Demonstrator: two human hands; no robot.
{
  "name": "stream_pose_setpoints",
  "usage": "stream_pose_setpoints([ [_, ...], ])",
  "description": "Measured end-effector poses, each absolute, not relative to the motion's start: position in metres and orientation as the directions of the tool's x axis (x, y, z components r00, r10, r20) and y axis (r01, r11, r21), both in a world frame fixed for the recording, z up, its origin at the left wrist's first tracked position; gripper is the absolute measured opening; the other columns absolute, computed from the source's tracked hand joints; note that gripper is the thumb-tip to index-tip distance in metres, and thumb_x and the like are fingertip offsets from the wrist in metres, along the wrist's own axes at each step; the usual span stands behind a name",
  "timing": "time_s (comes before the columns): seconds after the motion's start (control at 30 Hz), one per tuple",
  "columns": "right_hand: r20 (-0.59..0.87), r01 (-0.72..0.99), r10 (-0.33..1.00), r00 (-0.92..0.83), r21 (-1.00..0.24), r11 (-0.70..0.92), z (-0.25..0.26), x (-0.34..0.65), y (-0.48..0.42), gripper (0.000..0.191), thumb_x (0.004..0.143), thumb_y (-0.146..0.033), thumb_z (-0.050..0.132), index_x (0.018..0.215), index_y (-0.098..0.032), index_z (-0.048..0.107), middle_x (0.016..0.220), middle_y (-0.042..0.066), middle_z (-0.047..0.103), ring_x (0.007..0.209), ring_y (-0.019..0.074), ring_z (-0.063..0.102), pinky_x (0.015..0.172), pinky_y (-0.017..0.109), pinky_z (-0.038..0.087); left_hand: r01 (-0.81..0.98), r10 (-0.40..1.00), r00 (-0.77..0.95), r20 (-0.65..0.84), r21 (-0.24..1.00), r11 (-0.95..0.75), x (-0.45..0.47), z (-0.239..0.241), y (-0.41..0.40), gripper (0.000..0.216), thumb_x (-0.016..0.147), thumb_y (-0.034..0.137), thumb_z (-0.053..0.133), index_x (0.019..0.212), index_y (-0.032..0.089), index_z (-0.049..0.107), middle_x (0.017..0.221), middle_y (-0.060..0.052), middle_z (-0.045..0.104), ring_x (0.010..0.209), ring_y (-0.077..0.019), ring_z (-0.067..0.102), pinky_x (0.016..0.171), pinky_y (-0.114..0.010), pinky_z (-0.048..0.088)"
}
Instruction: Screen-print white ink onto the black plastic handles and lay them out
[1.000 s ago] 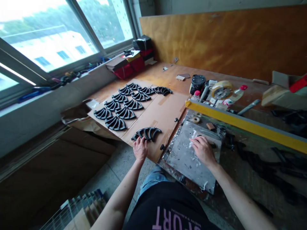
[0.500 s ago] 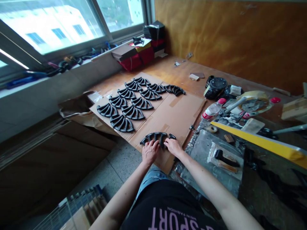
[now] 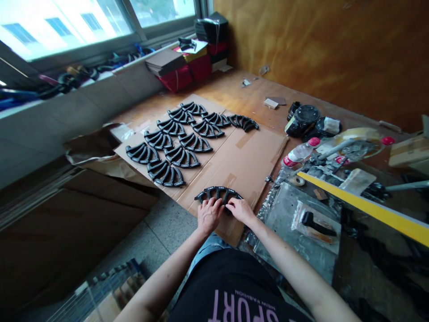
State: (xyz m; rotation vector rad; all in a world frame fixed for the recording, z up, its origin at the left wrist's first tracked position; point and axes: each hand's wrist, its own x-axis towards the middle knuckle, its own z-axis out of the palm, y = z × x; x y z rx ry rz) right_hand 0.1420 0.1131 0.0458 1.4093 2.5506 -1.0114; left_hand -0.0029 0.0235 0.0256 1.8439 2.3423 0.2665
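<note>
While forearms converge, both hands [image 3: 224,211] rest palm-down, fingers pressing black curved pieces [image 3: 218,194] on cardboard [image 3: 248,163].

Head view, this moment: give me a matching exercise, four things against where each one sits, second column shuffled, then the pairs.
Things:
1. fan-shaped black piece
2. yellow bar
3. red-capped bottle
4. red boxes

Places:
A. by the window sill, at the far end of the bench
B. near edge of the cardboard sheet, under the left hand and right hand
C. lying on its side just right of the cardboard
D. running slantwise across the right of the bench, above the grey metal plate

Pairs: 1-B, 2-D, 3-C, 4-A
</note>
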Motion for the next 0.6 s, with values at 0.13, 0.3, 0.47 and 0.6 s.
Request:
stream_pose_setpoints([
  [0.13, -0.365, 0.756, 0.736, -0.571, -0.584, 0.296, 0.048, 0.142, 0.110, 0.025, 0.097, -0.030, 0.046, 0.111, -0.023, 0.066, 0.102, 0.004, 0.074, 0.097, 0.0183, 0.068, 0.082, 0.024, 0.046, 0.941, 0.974, -0.228, -0.014, 0.255, 0.224, -0.004, 0.027, 0.036, 0.043, 0.092, 0.054, 0.042, 0.124, 0.032, 0.061, 0.124, -0.007, 0.062, 0.109, -0.0288, 0.051, 0.087, -0.043, 0.041],
  [0.3, -0.391, 0.757, 0.739, -0.549, -0.607, 0.242, 0.050, 0.146, 0.102, 0.028, 0.099, -0.027, 0.043, 0.123, -0.019, 0.054, 0.104, 0.007, 0.073, 0.097, 0.0191, 0.069, 0.083, 0.026, 0.047, 0.944, 0.974, -0.220, -0.052, 0.242, 0.226, 0.006, 0.017, 0.043, 0.060, 0.080, 0.055, 0.060, 0.131, 0.025, 0.057, 0.139, -0.014, 0.052, 0.128, -0.0395, 0.040, 0.101, -0.056, 0.035],
  [0.47, -0.319, 0.745, 0.756, -0.572, -0.588, 0.315, 0.049, 0.148, 0.088, 0.034, 0.097, -0.030, 0.047, 0.129, -0.018, 0.049, 0.109, 0.008, 0.072, 0.101, 0.0208, 0.068, 0.085, 0.029, 0.048, 0.925, 0.964, -0.259, -0.058, 0.271, 0.265, 0.014, 0.010, 0.043, 0.058, 0.079, 0.040, 0.063, 0.131, 0.016, 0.057, 0.142, -0.019, 0.049, 0.135, -0.0421, 0.036, 0.107, -0.060, 0.031],
  [0.6, -0.289, 0.751, 0.763, -0.578, -0.556, 0.357, 0.046, 0.150, 0.080, 0.039, 0.097, -0.032, 0.048, 0.133, -0.019, 0.049, 0.118, 0.010, 0.069, 0.103, 0.0219, 0.067, 0.087, 0.031, 0.051, 0.924, 0.972, -0.235, -0.020, 0.305, 0.229, 0.009, 0.011, 0.046, 0.056, 0.078, 0.045, 0.065, 0.127, 0.018, 0.060, 0.139, -0.018, 0.052, 0.135, -0.0417, 0.036, 0.108, -0.060, 0.030],
])
